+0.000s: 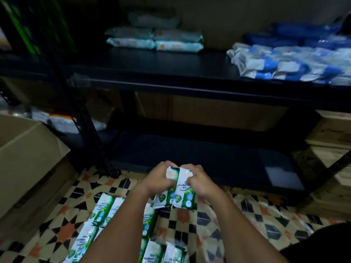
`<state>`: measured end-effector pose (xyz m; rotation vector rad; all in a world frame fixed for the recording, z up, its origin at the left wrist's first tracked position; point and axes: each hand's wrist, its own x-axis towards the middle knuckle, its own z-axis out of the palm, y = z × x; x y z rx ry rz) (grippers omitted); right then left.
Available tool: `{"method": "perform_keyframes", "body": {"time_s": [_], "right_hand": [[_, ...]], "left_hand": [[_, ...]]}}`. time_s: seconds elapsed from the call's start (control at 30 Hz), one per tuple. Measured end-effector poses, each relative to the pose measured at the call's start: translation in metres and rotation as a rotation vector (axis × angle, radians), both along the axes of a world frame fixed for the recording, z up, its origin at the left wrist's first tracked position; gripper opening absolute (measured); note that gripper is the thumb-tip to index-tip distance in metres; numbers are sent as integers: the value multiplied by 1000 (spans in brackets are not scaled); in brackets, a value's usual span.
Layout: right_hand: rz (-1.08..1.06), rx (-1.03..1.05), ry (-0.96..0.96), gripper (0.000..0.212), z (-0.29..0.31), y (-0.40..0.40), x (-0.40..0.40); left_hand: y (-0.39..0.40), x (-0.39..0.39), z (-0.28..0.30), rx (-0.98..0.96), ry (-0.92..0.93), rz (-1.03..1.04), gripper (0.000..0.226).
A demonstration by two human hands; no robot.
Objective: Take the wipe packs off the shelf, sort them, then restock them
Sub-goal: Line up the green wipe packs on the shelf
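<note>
Patterned tile floor (218,230); dark shelf (171,76) above, bottom shelf (190,158) bare. Left hand (161,179) and right hand (199,181), fingers curled, grip wipe packs (176,188) near its front edge.

Stockroom or shop back room, dimly lit. Black metal shelving (171,80) stacked with sealed pale packs (154,39) and blue-and-white packs (290,63). Cardboard cartons (28,158) beside and behind the rack. Rows of identical green wipe packs (102,211) laid out on patterned tile floor (237,224).

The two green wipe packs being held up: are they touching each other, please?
Touching. The head view shows the two green wipe packs pressed side by side, left hand and right hand gripping them.
</note>
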<state>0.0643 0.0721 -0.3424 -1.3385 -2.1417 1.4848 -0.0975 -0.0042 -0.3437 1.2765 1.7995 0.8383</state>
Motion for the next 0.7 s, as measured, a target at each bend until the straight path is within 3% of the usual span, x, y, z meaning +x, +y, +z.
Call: {"method": "perform_keyframes", "body": {"time_s": [0.47, 0.7], "right_hand": [[34, 515, 226, 44, 235, 27, -5], [-91, 377, 434, 28, 323, 50, -9]], "left_hand": [[16, -26, 220, 456, -51, 6, 26], [48, -40, 301, 546, -7, 65, 14]]}}
